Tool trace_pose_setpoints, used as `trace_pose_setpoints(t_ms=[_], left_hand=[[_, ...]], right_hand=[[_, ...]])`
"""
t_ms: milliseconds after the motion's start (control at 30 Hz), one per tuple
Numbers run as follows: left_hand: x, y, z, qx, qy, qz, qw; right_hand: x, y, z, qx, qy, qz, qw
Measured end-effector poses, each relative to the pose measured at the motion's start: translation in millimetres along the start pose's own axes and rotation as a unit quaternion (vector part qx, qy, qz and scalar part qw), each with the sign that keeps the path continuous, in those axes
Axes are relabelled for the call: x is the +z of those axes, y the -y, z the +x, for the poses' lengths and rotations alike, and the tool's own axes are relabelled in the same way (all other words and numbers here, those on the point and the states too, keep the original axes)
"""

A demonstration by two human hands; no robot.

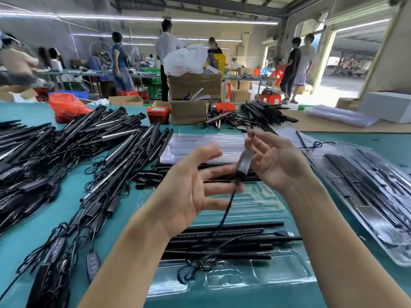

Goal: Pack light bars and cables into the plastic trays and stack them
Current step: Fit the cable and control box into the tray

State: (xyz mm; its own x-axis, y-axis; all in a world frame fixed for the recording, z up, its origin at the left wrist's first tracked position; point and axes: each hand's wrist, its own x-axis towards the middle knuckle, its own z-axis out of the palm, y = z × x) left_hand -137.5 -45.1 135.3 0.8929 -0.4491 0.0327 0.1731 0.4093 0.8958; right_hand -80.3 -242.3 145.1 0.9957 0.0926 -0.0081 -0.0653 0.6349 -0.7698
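Black light bars [224, 238] sit in the clear plastic tray [278, 270] on the teal table [106, 190]. Your right hand [273, 161] pinches a black inline controller [243, 162], cable [224, 210] dangling down to the tray; left hand [189, 192] fingers are spread, holding nothing.
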Motion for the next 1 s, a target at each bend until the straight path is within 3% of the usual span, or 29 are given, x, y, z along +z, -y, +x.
trace_pose_setpoints(t_ms=[67,167,300,400,533,667,733,800,867,933,1000], left_hand=[[-7.8,4.0,-6.1,-0.062,0.047,0.11,0.991],[-14.2,13.9,-12.3,-0.153,0.136,0.311,0.928],[-34.0,20.1,-20.6,-0.157,0.187,0.455,0.856],[-53.8,11.9,-22.4,-0.175,0.134,0.404,0.888],[-75.3,-11.3,-17.5,-0.114,-0.011,0.356,0.928],[-78.4,-36.9,-16.4,-0.083,-0.028,0.313,0.946],[-74.3,-50.3,-18.7,-0.063,-0.041,0.356,0.931],[-71.1,-63.6,-21.5,-0.01,-0.096,0.495,0.864],[-71.1,-73.8,-19.9,0.111,-0.179,0.596,0.775],[-68.8,-80.0,-16.2,0.252,-0.248,0.622,0.699],[-68.3,-86.0,-11.9,0.382,-0.311,0.63,0.601]], right_hand=[[0.7,7.2,-0.3,-0.029,-0.016,0.02,0.999],[0.3,14.1,-0.1,-0.062,-0.031,0.033,0.997],[-4.7,20.7,-1.9,-0.077,-0.047,0.041,0.995],[-16.3,23.6,-1.3,-0.074,-0.079,0.038,0.993],[-33.3,15.8,2.5,-0.053,-0.108,0.034,0.992],[-45.6,0.2,7.1,-0.037,-0.111,0.053,0.992],[-50.9,-6.4,8.1,-0.03,-0.112,0.041,0.992],[-55.8,-11.8,6.1,-0.017,-0.107,0.022,0.994],[-62.2,-16.6,5.9,-0.002,-0.099,0.014,0.995],[-66.2,-21.3,5.1,0.016,-0.086,0.015,0.996],[-65.9,-27.4,4.2,0.046,-0.061,-0.001,0.997]])
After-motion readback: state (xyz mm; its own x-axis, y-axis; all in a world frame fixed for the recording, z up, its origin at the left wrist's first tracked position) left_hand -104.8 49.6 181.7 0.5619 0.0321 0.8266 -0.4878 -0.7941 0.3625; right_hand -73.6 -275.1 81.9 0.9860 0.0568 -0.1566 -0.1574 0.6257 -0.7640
